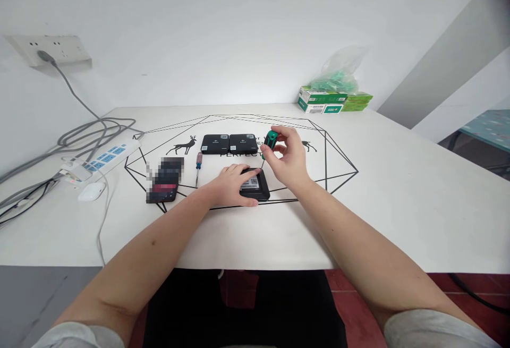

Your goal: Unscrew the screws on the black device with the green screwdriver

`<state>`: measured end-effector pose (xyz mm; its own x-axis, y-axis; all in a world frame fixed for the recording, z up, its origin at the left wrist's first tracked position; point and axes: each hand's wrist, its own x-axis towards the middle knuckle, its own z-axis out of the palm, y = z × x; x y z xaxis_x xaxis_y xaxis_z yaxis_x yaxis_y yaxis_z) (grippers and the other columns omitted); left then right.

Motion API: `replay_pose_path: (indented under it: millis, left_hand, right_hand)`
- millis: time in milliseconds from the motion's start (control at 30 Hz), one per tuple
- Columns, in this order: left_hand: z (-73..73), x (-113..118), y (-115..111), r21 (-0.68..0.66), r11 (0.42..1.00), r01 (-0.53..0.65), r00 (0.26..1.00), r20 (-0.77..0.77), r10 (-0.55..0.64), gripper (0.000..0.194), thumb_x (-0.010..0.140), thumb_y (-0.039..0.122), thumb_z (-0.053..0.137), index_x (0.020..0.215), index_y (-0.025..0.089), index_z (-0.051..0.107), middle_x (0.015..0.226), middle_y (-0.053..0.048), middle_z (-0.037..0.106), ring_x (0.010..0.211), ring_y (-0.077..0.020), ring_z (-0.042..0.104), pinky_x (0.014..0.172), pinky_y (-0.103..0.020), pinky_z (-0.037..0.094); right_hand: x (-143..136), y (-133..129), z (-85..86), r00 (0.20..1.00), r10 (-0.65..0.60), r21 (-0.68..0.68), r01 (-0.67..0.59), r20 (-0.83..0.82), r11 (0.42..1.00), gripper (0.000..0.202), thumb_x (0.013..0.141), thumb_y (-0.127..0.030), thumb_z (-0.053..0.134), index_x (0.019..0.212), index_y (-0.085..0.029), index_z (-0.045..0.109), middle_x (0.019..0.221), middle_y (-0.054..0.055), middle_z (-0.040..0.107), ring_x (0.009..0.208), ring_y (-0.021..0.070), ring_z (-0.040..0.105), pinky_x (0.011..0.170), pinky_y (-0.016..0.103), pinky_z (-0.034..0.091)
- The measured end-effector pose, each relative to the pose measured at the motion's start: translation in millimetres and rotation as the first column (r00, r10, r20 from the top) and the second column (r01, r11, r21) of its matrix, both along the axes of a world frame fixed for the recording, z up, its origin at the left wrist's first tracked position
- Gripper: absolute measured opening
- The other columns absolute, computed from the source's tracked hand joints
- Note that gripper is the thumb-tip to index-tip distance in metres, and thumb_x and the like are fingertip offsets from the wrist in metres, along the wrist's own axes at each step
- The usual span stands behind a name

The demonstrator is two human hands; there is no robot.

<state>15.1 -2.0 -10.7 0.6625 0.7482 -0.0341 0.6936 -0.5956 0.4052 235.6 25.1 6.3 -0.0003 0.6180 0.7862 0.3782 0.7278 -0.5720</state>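
A black box-shaped device point(262, 191) lies on the table with a white label point(252, 183) and a silvery patch facing up. My left hand point(231, 184) rests on its left part, fingers spread, with the thumb along the near edge and the index finger reaching to the far right corner. A green-and-black screwdriver point(271, 139) stands nearly upright in my right hand point(289, 156), closed around its handle. Its thin shaft comes down at the device's far right corner. Whether the tip sits in a screw is too small to tell.
Two black square boxes point(215, 144) lie side by side behind the device. Left are a second screwdriver point(198, 163), a phone point(167, 180), a white case point(91, 192), a power strip point(113, 158) and cables. Cartons point(322, 98) with a plastic bag stand back right.
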Motion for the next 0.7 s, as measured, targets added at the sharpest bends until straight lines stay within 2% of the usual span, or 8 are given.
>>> replay_pose_path:
  millis: [200,300,433,500,600,700]
  left_hand:
    - [-1.1,0.0,1.1,0.001,1.000,0.009,1.000,0.003,-0.009,0.102,0.090,0.076,0.077,0.175,0.029,0.045,0.176,-0.019,0.039,0.162,-0.0477,0.034,0.133,-0.068,0.027]
    - [-0.2,0.8,0.8,-0.003,1.000,0.004,1.000,-0.014,-0.004,0.104,0.091,0.076,0.077,0.177,0.027,0.042,0.176,-0.021,0.038,0.162,-0.0474,0.034,0.133,-0.067,0.027]
    - [0.5,1.2,0.1,0.001,1.000,-0.004,1.000,-0.026,0.004,0.104,0.091,0.077,0.076,0.177,0.029,0.042,0.178,-0.019,0.036,0.164,-0.0463,0.031,0.134,-0.066,0.025]
    - [0.4,1.1,0.2,0.003,1.000,0.000,1.000,-0.022,0.000,0.103,0.091,0.077,0.076,0.177,0.029,0.042,0.178,-0.019,0.036,0.165,-0.0450,0.031,0.135,-0.066,0.024]
    - [0.3,1.2,0.6,-0.006,1.000,-0.001,1.000,-0.024,0.001,0.104,0.091,0.077,0.076,0.176,0.029,0.043,0.178,-0.019,0.036,0.165,-0.0453,0.031,0.135,-0.066,0.025]
    - [0.2,1.5,0.9,-0.008,1.000,-0.008,1.000,-0.027,0.008,0.103,0.091,0.077,0.077,0.176,0.030,0.043,0.178,-0.019,0.036,0.165,-0.0464,0.031,0.135,-0.066,0.024]
  right_hand:
    - [-3.8,-0.5,-4.2,0.999,0.025,0.000,-0.025,0.022,1.000,0.041,0.093,-0.031,0.073,0.132,-0.031,0.062,0.116,0.006,0.069,0.100,0.0230,0.070,0.073,0.039,0.067]
    - [-4.5,-0.6,-7.7,0.998,0.066,-0.018,-0.066,0.000,0.998,0.043,0.094,-0.028,0.068,0.137,-0.031,0.062,0.122,0.008,0.072,0.104,0.0243,0.073,0.079,0.043,0.068]
    - [-4.7,0.7,-9.3,0.989,0.149,-0.038,-0.150,-0.028,0.988,0.042,0.103,-0.030,0.058,0.144,-0.033,0.060,0.134,0.010,0.072,0.110,0.0254,0.075,0.089,0.048,0.068]
    - [-4.4,1.8,-7.8,0.995,0.096,0.019,-0.096,-0.001,0.995,0.037,0.102,-0.036,0.066,0.140,-0.033,0.065,0.127,0.009,0.070,0.109,0.0260,0.072,0.086,0.047,0.068]
    - [-3.1,3.0,-5.0,0.998,0.001,0.068,-0.004,0.055,0.998,0.041,0.095,-0.043,0.081,0.134,-0.032,0.071,0.105,0.005,0.063,0.088,0.0220,0.064,0.077,0.043,0.066]
    - [-2.1,2.3,-4.5,0.997,0.014,0.042,-0.017,0.071,0.999,0.039,0.100,-0.039,0.073,0.139,-0.033,0.069,0.103,0.004,0.064,0.086,0.0209,0.063,0.076,0.042,0.065]
